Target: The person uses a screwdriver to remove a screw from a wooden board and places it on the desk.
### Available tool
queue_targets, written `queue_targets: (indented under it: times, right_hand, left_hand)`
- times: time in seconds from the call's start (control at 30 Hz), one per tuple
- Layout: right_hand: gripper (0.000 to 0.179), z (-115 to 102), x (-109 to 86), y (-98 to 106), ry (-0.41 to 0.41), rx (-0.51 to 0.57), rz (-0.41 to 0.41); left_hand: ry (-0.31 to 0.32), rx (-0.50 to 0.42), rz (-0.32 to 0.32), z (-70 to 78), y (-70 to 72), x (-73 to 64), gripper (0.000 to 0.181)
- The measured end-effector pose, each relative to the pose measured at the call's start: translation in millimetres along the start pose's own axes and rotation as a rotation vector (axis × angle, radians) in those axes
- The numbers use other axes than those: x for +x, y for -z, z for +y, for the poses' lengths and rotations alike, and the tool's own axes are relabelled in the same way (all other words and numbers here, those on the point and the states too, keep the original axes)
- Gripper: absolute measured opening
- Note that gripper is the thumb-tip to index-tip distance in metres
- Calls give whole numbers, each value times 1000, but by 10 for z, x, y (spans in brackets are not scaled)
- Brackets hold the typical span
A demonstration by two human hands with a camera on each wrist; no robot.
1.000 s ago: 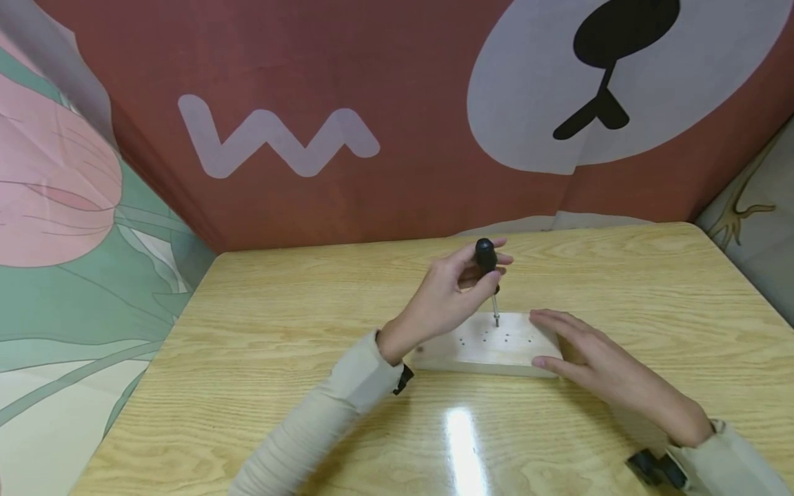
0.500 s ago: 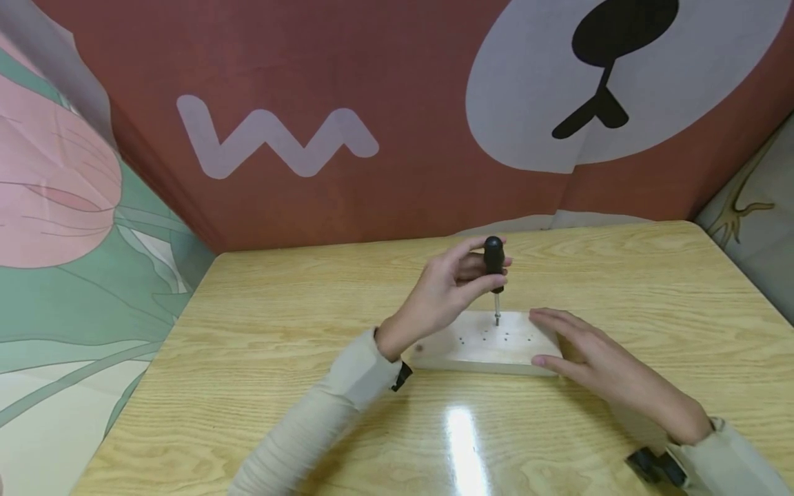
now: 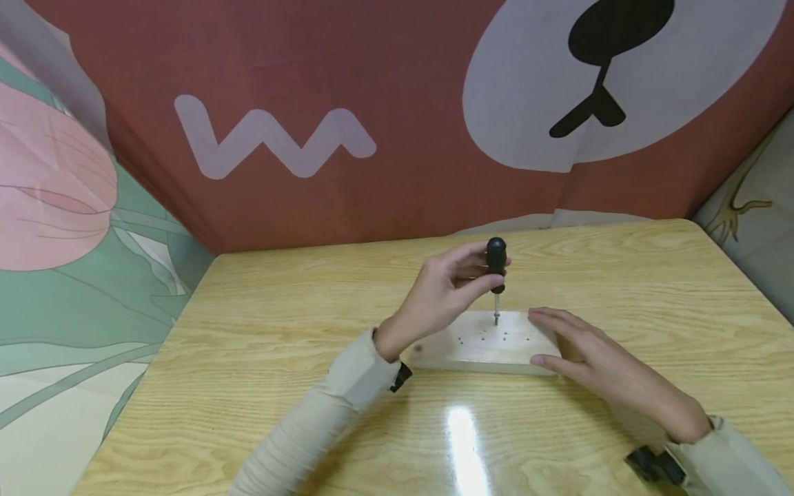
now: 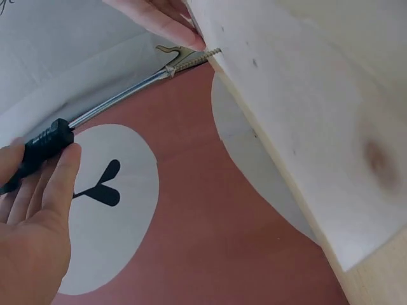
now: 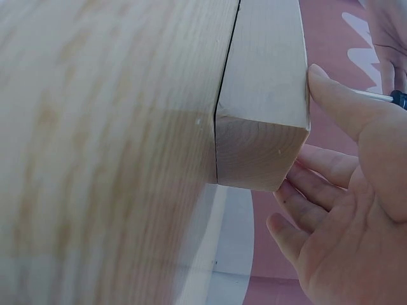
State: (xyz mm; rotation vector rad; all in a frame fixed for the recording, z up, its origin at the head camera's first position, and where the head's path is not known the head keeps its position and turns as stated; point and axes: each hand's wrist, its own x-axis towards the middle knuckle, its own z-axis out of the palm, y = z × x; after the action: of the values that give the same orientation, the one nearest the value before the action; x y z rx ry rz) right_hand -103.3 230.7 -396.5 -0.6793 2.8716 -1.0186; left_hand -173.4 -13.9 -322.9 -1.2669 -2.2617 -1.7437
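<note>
My left hand [image 3: 437, 293] grips a screwdriver [image 3: 496, 256] by its black handle, thumb on one side and fingers on the other. The screwdriver stands nearly upright. Its shank meets the head of a threaded screw [image 4: 189, 63], whose point is at the top of a pale wooden block [image 3: 477, 350]; how deep it sits I cannot tell. Small dark holes and a brown knot mark that top face. At the block's right end, my right hand [image 3: 598, 355] holds it, thumb by the near edge and fingers at the far corner.
The block lies on a wood-grain table [image 3: 291, 317] with a bright light reflection in front of it. Behind the table stands a reddish-brown printed backdrop [image 3: 409, 186]. Floral cloth [image 3: 56, 207] hangs at the left.
The screwdriver handle has swung slightly right, from a tilt to nearly upright, and my left fingers have shifted around it. My right hand and the block have stayed in place.
</note>
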Motion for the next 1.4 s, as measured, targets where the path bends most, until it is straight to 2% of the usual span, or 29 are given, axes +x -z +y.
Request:
queue_targets:
  times: [0.13,0.23,0.5,0.63,0.83,0.9,1.13,1.4]
  right_hand:
    - [64,-3,6,4,-8,-1,-4]
    - [65,-3,6,3,-9,4,-3]
    - [65,-3,1,15,-19,2,-4]
    - [65,-1,1,15,-21,-2,-2]
    - [64,-1,-3,15,-23,9,-8]
    - [64,-1,-3,16,-25,13,-12]
    - [64,3,0,19,-22,9,-6]
    - [64,14,5,10,-16,10,-3]
  left_hand:
    - [-53,28,50,-29,-21,-1,36]
    - [-75,26,56,-41,-17,-11,34]
    - [-20,6,4,13,23,-19,42]
    - [-18,34,37,8,14,-5,40]
    - [-86,58,106,-47,-10,-12,36]
    - [-89,47,115,-56,-11,-18,34]
    - [-12,-49,89,-34,8,-16,37]
    - [51,-14,52,7,26,2,43]
